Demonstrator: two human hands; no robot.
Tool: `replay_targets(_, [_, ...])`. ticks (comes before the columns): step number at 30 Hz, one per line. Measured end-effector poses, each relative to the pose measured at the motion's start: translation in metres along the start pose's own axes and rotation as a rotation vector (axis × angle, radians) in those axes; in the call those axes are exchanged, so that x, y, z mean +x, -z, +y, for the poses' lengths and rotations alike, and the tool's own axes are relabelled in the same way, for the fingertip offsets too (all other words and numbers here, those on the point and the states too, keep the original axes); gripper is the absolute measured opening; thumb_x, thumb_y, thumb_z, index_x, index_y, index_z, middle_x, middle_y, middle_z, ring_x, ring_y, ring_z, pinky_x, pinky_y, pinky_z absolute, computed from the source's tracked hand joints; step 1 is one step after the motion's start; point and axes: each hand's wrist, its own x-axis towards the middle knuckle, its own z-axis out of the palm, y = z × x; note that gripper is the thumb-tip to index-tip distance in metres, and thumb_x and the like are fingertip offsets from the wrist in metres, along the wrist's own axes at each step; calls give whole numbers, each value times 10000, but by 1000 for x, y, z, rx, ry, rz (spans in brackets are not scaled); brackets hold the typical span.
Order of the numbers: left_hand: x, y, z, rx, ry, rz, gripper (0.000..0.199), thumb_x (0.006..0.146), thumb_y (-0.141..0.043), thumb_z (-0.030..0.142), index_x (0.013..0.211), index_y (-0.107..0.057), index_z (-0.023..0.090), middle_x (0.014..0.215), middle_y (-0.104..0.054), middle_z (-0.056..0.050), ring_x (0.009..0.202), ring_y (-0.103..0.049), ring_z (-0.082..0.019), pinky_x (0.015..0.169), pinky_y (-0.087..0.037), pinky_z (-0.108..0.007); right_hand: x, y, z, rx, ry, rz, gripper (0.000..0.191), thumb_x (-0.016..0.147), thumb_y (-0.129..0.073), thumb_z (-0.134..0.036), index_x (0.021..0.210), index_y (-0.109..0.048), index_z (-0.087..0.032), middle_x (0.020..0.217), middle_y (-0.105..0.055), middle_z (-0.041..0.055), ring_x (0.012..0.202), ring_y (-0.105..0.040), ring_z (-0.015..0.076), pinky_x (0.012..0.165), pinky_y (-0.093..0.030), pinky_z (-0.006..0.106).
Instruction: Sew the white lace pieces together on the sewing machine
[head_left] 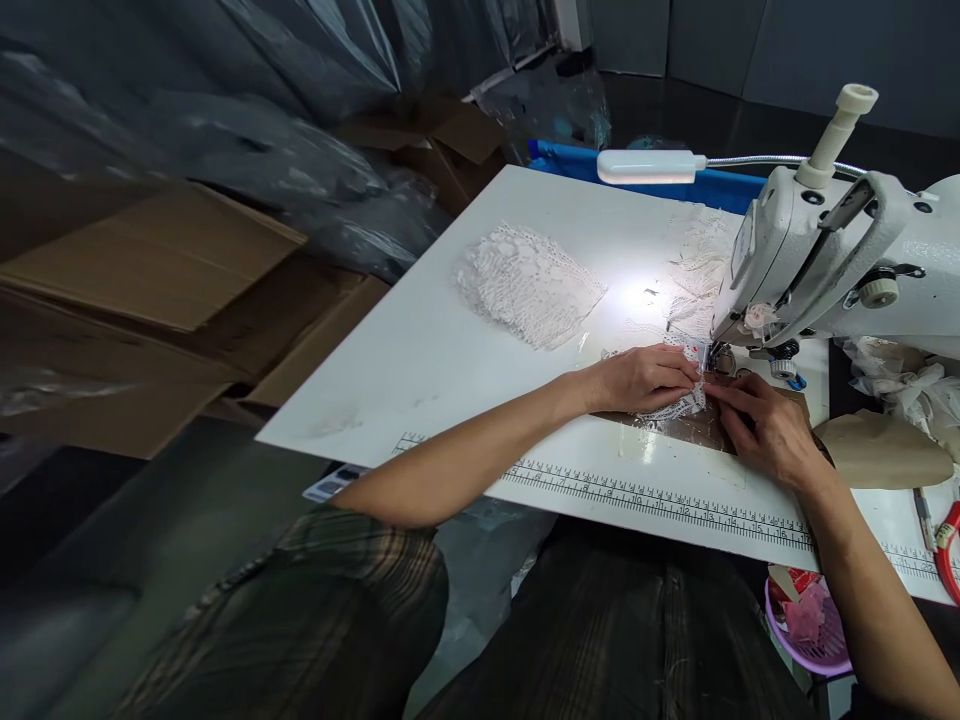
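Note:
Under the head of a white sewing machine (795,255), a small piece of white lace (679,404) lies close to the needle area. My left hand (646,379) rests on it from the left, fingers together and bent over the lace. From the right, my right hand (772,425) pinches the lace edge between thumb and forefinger, just in front of the presser foot (711,357). The fingertips of both hands nearly meet there. A brown sheet (697,430) lies beneath the lace and hands. The exact grip of the left fingertips is partly hidden.
A pile of white lace pieces (529,285) lies left on the white table (420,370); more lace (697,260) sits behind the needle. A lamp (651,167) lights the work. Red-handled scissors (949,550) lie at right. Cardboard boxes (150,260) stand left; a purple basket (821,650) is below.

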Motion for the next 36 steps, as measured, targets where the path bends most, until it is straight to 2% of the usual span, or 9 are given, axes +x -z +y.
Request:
replay_targets(6, [1,0,0,-8,-69,81,250,1021,-486,174,1019,-731,122,1036,-759,-104,1039,-712,-169,995,-603,-365,0,4,-8,-157,105,-71,368,934,-489,-234,1208,-729,-283,974,-650,77,752,-604,144,537,-433,229])
replay_targets(11, [0,4,1,21,-74,59,208,991,-519,187,1044,-720,181,1106,-747,-84,1061,-700,-168,1088,-521,-439,0,2,-11,-242,86,-119,379,933,-476,-235,1223,-714,-295,1000,-635,87,793,-600,159,517,-397,225])
replay_targets(14, [2,8,3,102,-68,153,204,984,-509,201,967,-708,158,1006,-755,-85,930,-712,-162,929,-570,-393,0,2,-10,-238,68,-128,374,937,-479,-246,1225,-711,-301,1017,-637,81,781,-604,155,516,-389,227])
replay_targets(17, [3,9,5,191,-36,198,205,986,-498,198,935,-688,141,917,-749,-75,829,-689,-150,758,-543,-318,0,1,-9,-219,55,-129,376,938,-478,-246,1225,-714,-305,1029,-639,73,760,-602,147,533,-404,231])
replay_targets(21, [3,6,5,282,-69,136,209,997,-478,193,1007,-677,132,1017,-747,-95,866,-671,-167,766,-510,-322,0,1,-8,-208,55,-113,374,924,-493,-230,1207,-727,-300,1029,-643,70,771,-610,146,557,-421,230])
replay_targets(27, [2,5,6,334,21,-49,253,998,-471,246,1105,-677,148,1135,-722,-120,931,-640,-215,822,-477,-374,0,-1,-7,-226,82,-99,352,909,-516,-228,1172,-744,-280,977,-645,69,741,-600,140,539,-408,226])
replay_targets(36, [5,10,10,358,27,-148,294,1022,-421,252,1149,-656,129,1241,-665,-144,987,-621,-224,838,-430,-367,0,0,-9,-251,71,-108,378,917,-485,-239,1197,-733,-296,1004,-657,82,751,-591,149,526,-373,226])
